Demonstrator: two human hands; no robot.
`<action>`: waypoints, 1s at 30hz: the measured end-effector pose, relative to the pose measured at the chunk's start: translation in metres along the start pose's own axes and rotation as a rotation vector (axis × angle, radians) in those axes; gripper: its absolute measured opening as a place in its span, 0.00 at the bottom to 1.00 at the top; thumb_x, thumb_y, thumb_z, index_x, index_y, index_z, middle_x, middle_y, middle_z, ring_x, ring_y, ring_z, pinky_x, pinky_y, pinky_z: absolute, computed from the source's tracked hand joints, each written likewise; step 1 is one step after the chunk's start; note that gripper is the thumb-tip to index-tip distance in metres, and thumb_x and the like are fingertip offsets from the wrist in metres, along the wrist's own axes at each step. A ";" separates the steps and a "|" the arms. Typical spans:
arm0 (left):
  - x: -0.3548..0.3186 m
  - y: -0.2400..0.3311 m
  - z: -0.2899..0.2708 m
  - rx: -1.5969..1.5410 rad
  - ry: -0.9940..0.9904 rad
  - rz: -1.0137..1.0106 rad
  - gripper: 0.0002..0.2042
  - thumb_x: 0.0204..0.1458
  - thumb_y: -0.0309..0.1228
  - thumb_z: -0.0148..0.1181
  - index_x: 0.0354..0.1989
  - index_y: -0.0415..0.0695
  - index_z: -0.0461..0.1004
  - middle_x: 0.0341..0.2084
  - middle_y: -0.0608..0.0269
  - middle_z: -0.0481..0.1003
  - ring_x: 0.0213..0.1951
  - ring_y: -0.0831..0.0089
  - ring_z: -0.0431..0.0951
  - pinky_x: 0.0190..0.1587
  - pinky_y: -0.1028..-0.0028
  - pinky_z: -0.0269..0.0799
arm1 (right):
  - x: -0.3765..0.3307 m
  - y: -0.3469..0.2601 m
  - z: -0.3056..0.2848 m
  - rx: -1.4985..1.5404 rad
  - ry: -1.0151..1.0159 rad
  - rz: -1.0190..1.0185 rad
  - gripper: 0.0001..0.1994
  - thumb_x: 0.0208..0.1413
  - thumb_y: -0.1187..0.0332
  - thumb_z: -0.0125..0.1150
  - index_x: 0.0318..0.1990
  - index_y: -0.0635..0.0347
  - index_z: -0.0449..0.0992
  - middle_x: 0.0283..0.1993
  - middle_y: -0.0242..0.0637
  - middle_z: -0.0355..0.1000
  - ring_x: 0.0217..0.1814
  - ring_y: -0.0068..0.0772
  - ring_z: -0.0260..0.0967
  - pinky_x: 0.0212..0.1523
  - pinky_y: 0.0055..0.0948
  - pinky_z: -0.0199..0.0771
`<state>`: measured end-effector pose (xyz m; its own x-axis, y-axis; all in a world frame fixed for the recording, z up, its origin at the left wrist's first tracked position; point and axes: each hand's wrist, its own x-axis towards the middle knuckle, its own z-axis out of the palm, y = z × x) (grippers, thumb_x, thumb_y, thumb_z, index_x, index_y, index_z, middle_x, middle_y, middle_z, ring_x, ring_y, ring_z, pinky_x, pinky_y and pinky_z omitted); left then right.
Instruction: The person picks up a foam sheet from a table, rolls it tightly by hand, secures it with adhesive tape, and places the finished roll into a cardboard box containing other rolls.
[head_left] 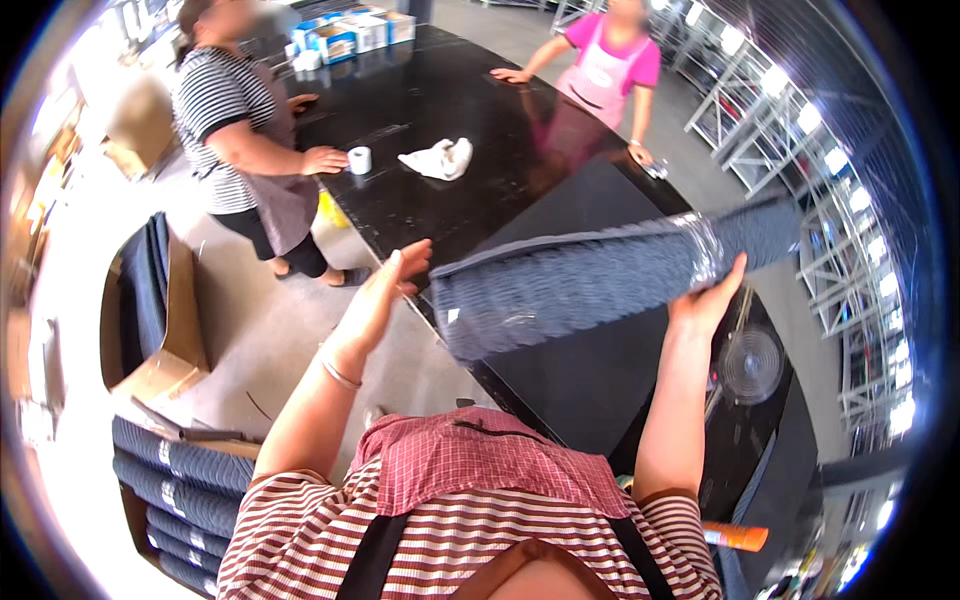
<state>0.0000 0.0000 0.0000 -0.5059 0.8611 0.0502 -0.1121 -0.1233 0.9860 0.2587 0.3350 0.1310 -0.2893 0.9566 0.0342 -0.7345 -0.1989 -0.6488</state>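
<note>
A long roll of ribbed blue-grey fabric [570,285] lies slantwise over the black table, lifted at least in part. Clear film or tape [703,250] shines around its right part, and a small white label sits near the left end. My right hand [703,300] grips the roll from its near side, right of the middle, the thumb along it and the other fingers partly hidden. Just left of the roll's left end is my left hand [385,275], fingers stretched out and holding nothing; a narrow gap seems to separate it from the roll.
On the black table [400,100] are a white cloth [440,158], a white tape roll [359,160] and blue-white boxes [350,35]. Two people stand at its far left and far right. Cartons of similar rolls [185,490] stand at left; a clear round disc [752,365] lies right.
</note>
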 end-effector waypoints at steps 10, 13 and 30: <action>-0.079 0.050 -0.028 -0.526 -0.232 0.221 0.44 0.60 0.56 0.61 0.76 0.41 0.51 0.69 0.56 0.63 0.70 0.67 0.61 0.72 0.64 0.53 | -0.063 0.119 0.020 -0.002 0.049 0.374 0.38 0.63 0.33 0.44 0.67 0.54 0.68 0.69 0.44 0.67 0.71 0.52 0.62 0.71 0.59 0.59; -0.106 0.066 -0.062 -0.485 -0.189 0.231 0.44 0.56 0.48 0.68 0.75 0.39 0.53 0.68 0.57 0.64 0.69 0.68 0.62 0.72 0.65 0.54 | -0.082 0.154 0.032 -0.013 0.025 0.429 0.38 0.63 0.33 0.42 0.68 0.54 0.67 0.69 0.45 0.66 0.72 0.53 0.62 0.72 0.59 0.59; -0.292 0.046 -0.152 0.310 0.546 0.323 0.51 0.50 0.53 0.70 0.76 0.41 0.48 0.71 0.41 0.57 0.73 0.52 0.55 0.73 0.55 0.51 | -0.142 0.268 0.184 -0.199 -0.376 0.266 0.44 0.55 0.40 0.66 0.70 0.64 0.63 0.72 0.44 0.62 0.73 0.49 0.58 0.74 0.49 0.56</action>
<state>0.0120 -0.3319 0.0063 -0.8386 0.4250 0.3409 0.3236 -0.1149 0.9392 -0.0104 0.1065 0.0921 -0.6791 0.7278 0.0958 -0.4842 -0.3461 -0.8036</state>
